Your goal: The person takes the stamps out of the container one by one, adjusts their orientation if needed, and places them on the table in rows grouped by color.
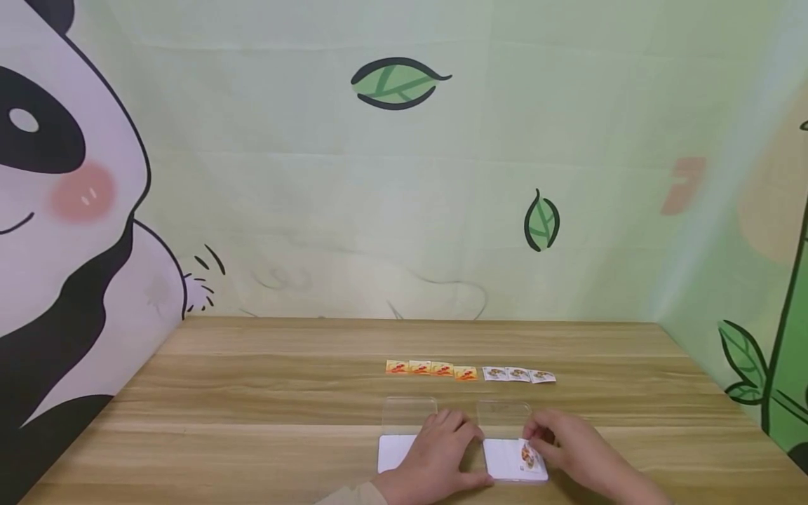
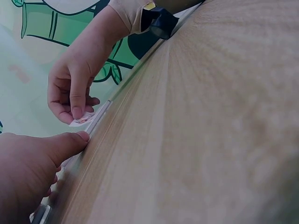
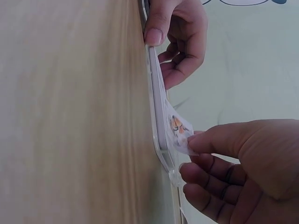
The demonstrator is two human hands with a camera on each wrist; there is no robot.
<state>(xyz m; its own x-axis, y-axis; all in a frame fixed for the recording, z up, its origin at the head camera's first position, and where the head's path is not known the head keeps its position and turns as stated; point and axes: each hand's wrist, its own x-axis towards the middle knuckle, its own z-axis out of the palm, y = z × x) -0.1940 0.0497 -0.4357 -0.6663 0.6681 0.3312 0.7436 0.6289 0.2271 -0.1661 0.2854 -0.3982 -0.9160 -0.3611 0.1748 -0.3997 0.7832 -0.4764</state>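
A flat case (image 1: 501,459) with a white inside lies near the front, its clear lid (image 1: 503,415) folded open behind it. My left hand (image 1: 438,456) grips this case at its left end, thumb at the near edge and fingers at the far edge. Between thumb and fingertips, my right hand (image 1: 571,445) pinches a small printed paper piece (image 3: 178,128) with an orange picture. That piece tilts up from the white surface at the case's right end. A second such case (image 1: 393,449) lies to the left, partly hidden by my left hand.
Behind the cases, several small yellow printed pieces (image 1: 398,367) form a row on the wooden table (image 1: 252,407). Three white printed pieces (image 1: 495,374) continue the row to the right. A wall cloth (image 1: 303,196) with a panda and leaves hangs behind the table.
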